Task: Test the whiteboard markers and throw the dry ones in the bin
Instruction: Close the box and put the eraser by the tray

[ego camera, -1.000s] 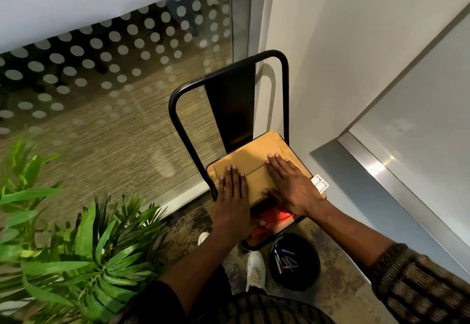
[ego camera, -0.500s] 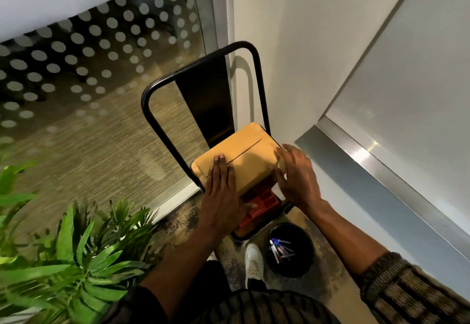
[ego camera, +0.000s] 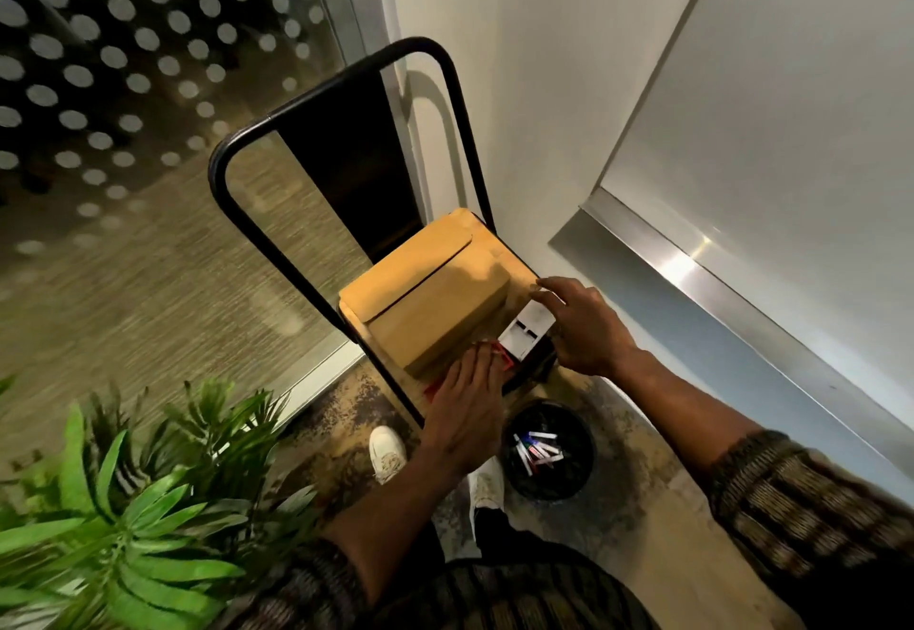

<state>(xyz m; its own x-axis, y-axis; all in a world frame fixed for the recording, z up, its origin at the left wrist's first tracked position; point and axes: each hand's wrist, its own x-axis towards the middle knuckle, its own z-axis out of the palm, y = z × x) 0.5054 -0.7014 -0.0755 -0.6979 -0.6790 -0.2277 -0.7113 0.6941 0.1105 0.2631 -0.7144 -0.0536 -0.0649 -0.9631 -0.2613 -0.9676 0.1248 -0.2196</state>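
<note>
A black metal chair [ego camera: 346,169] stands between dotted glass [ego camera: 123,85] and white wall [ego camera: 494,85].

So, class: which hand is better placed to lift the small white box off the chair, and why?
Right. The right hand curls round the white box at the seat's right edge; the left hand lies flat on the red item beside it.

Covered things on the chair seat [ego camera: 512,258], cut-off things at the edges

The left hand [ego camera: 470,407] and the brown package [ego camera: 435,313] hide most of a red thing [ego camera: 494,350], so its kind is unclear. The right hand [ego camera: 583,327] covers the right side of the white box [ego camera: 524,332]; gripping or only touching, I cannot tell. The markers [ego camera: 536,451] in the bin [ego camera: 569,481] are too small to read. The plant [ego camera: 148,530] runs off the left and near edges, blurred.
</note>
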